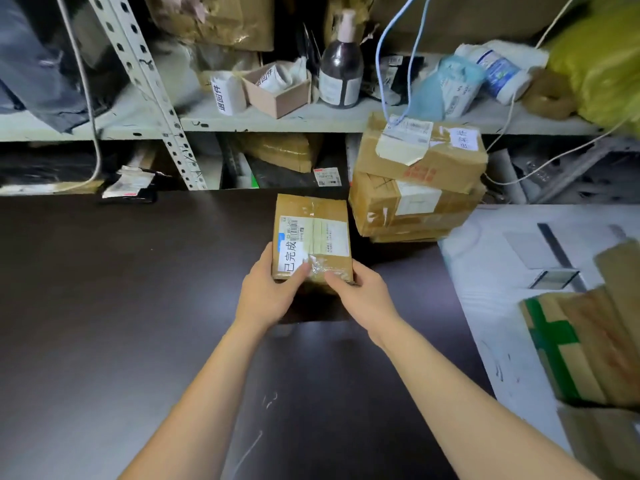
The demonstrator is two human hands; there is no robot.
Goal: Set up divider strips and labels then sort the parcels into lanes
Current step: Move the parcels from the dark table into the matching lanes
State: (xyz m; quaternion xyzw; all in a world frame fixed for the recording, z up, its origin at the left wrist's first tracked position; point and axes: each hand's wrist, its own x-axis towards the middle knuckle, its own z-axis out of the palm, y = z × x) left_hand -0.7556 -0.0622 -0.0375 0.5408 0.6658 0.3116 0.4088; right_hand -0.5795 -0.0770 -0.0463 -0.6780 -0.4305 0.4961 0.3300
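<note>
Left grip point(266, 292) and right grip point(363, 296) both clasp parcel point(313, 233) at its near end; long axis runs straight ahead; stacked boxes point(415, 188) ahead-right, nearer right grip.

Small cardboard parcel point(311, 230) at ctr of the dark counter point(104, 289), held at its near end by both grips. Left grip point(266, 292) clasps the 7 o'clock corner, thumb on top over a white handwritten label point(291, 254). Right grip point(363, 296) clasps the 5 o'clock corner, thumb on the taped top edge. Can't tell if the parcel rests on the counter or is lifted. Printed shipping label across its top. At 2 o'clock, just beside it, a stack of cardboard parcels point(415, 202), top one skewed w/ a white tag point(465, 139). At 12, a metal shelf point(311, 119) w/ dark pump bottle point(341, 71) and small open carton point(277, 95). At 4, green-taped boxes point(571, 341).
</note>
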